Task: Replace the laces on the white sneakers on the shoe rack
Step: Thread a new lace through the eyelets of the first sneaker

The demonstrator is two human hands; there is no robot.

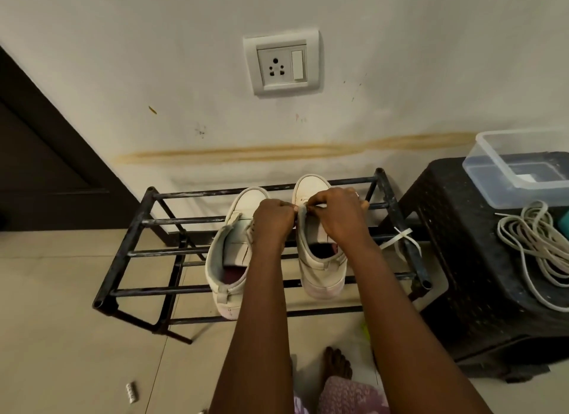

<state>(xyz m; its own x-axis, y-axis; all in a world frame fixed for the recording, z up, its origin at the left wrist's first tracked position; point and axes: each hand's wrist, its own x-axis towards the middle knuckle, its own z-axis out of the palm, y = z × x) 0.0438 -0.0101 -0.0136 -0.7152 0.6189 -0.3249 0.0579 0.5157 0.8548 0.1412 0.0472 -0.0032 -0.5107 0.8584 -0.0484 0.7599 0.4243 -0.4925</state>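
Note:
Two white sneakers stand toes-to-wall on the black metal shoe rack (135, 225). The left sneaker (229, 253) has no lace showing. Over the front eyelets of the right sneaker (317, 259), my left hand (272, 221) and my right hand (337, 211) meet. Both have curled fingers that pinch a white lace at the shoe's throat. A white lace end (400, 238) trails off to the right over the rack's side bar. A bundle of loose white laces (535, 244) lies on the black stool.
A black plastic stool (471, 259) stands right of the rack and carries a clear plastic box (520, 167). A wall socket (281, 64) is above. A dark door (40, 154) is at the left. My bare foot (335, 364) is on the tile floor, with a small metal object (131, 392) nearby.

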